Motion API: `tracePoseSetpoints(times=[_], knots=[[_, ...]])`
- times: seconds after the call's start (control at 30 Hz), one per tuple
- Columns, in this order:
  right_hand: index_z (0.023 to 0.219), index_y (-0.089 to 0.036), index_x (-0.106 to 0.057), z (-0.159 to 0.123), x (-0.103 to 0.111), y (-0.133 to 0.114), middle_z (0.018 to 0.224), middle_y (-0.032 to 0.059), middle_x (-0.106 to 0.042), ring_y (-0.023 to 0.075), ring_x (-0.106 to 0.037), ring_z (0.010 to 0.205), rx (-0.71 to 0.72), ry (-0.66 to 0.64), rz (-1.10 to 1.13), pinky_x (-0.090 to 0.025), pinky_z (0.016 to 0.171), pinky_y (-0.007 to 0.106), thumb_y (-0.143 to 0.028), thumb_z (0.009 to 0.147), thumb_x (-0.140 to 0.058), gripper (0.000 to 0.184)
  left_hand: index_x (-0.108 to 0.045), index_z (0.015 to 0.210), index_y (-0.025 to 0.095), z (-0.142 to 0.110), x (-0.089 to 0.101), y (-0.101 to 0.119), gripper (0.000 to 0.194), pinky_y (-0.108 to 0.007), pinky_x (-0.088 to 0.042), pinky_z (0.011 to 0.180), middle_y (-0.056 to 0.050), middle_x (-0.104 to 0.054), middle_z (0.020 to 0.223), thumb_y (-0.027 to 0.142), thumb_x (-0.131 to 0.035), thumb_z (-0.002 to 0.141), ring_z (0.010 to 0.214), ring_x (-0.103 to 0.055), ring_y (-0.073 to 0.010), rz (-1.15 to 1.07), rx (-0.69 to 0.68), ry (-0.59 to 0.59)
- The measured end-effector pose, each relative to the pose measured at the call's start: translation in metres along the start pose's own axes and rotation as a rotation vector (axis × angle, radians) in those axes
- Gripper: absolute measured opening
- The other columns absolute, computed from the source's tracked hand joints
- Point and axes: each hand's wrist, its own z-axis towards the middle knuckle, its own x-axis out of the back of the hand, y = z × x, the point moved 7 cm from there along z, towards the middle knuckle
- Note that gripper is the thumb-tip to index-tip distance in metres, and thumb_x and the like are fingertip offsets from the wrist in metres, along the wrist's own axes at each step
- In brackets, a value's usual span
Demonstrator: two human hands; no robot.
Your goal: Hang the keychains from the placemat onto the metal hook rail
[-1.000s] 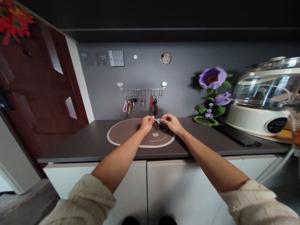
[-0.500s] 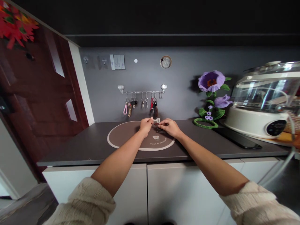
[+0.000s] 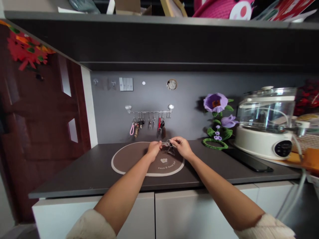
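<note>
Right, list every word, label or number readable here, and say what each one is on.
"Have a Good Day": best reading, blurred, on the brown placemat.
Dark round panel on the cream cooker: markings too small to read.
Keys between the left hand and right hand: nothing legible.
Red card on the upper shelf: print too blurred to read.

Silver keys, cream-edged brown placemat, purple flower
</note>
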Motion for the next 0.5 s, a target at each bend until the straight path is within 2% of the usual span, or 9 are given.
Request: tracePoseSetpoints(times=[0.1,0.23,0.5], knots=[[0.072,-0.015,-0.059,0.0,-0.002,0.003,0.068,0.0017,-0.059,0.012,-0.051,0.063,-0.044,-0.018,0.092,-0.04,0.064,0.026,-0.041,0.071,-0.053,0.027,-0.05,0.053,0.014,-0.001,-0.007,0.0,0.03,-0.022,-0.026,0.048,0.004,-0.045,0.047,0.039,-0.05,0.07,0.042,-0.035,-0.006,0.041,-0.012,-0.079],[0.072,-0.014,-0.057,0.002,0.002,0.006,0.064,0.0004,-0.056,0.0103,-0.047,0.058,-0.08,0.046,0.167,-0.039,0.058,0.024,-0.044,0.068,-0.055,0.03,-0.053,0.055,0.013,-0.003,-0.014,0.002,0.029,-0.022,-0.027,0.05,0.003,-0.046,0.048,0.039,-0.051,0.068,0.045,-0.036,-0.0068,0.077,-0.048,-0.149],[0.072,-0.013,-0.057,0.021,0.014,-0.004,0.062,-0.0003,-0.053,0.0097,-0.046,0.059,-0.121,0.08,0.269,-0.04,0.059,0.025,-0.047,0.061,-0.059,0.036,-0.056,0.062,0.013,-0.002,-0.008,0.004,0.024,-0.022,-0.03,0.053,0.001,-0.051,0.054,0.033,-0.047,0.071,0.05,-0.041,-0.0087,0.136,-0.088,-0.063]])
